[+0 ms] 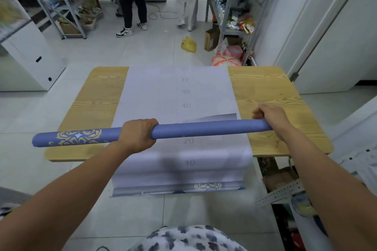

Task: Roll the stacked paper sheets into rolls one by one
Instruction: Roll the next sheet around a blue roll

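Roll: one finished blue roll [204,128] is lifted clear of the stack, hanging above its near half.
Long axis: the roll runs left to right across me, its patterned left end tilted slightly lower and poking well past the table's left edge.
Left hand [137,134]: clenched round the roll from above, roughly at its middle, so most of the weight sits here.
Right hand [269,115]: at the roll's right end with fingers curled. I cannot tell whether they wrap the roll or only steady its end.
Stack of sheets [179,91]: lies flat down the middle of the table, printed numbers facing up. Its long side runs away from me and its near end droops over the table's near edge.
Loose corner: a sheet corner curls up just behind the roll, near my right hand.
Table [265,91]: bare wood shows on both sides of the stack, with the wider strip on the right.
Key relation: the roll lies crosswise to the stack's length, and I judge that either bare strip could take it once it is turned.
Nearer hand: the right hand is already over the right strip, while the left is above the stack.
Room: open floor to the left, and shelves [234,6] beyond the table's far edge, well apart.
Risk: I judge the roll may spring loose once my grip eases.
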